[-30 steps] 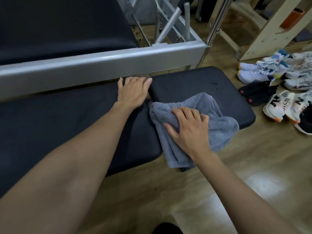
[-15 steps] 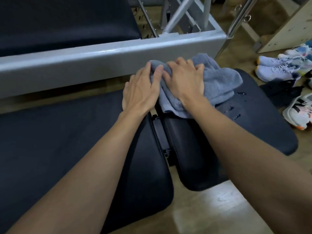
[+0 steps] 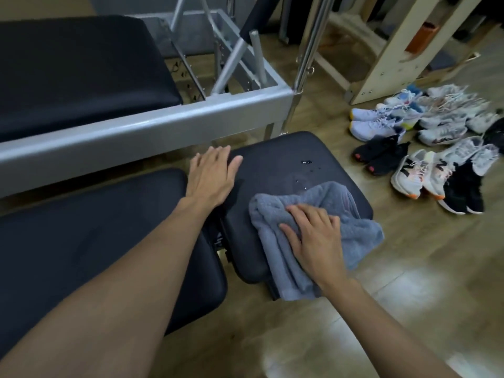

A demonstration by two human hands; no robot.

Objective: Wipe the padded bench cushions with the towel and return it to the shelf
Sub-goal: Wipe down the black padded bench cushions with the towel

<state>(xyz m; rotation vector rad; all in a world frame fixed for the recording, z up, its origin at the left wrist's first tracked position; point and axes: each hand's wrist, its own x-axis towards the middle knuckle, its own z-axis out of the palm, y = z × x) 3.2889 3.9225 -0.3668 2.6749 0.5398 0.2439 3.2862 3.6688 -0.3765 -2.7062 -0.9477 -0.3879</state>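
Note:
A grey towel [image 3: 351, 233] lies crumpled on the small black seat cushion [image 3: 275, 165], hanging over its near edge. My right hand [image 3: 316, 241] presses flat on the towel, fingers spread over the cloth. My left hand [image 3: 211, 175] rests flat and open on the far left corner of that cushion, at the gap beside the long black bench cushion [image 3: 95, 236]. A few water drops [image 3: 308, 163] shine on the seat cushion just beyond the towel.
A grey metal frame rail [image 3: 136, 126] runs behind the bench, with another black pad [image 3: 76, 75] above it. Several pairs of shoes [image 3: 425, 148] stand on the wooden floor at the right. A pale wooden rack [image 3: 387, 58] stands at the back right.
My right hand has drawn the towel back from the far edge by the rail to the near right part of the seat cushion. My left hand stayed at the cushion's far left corner.

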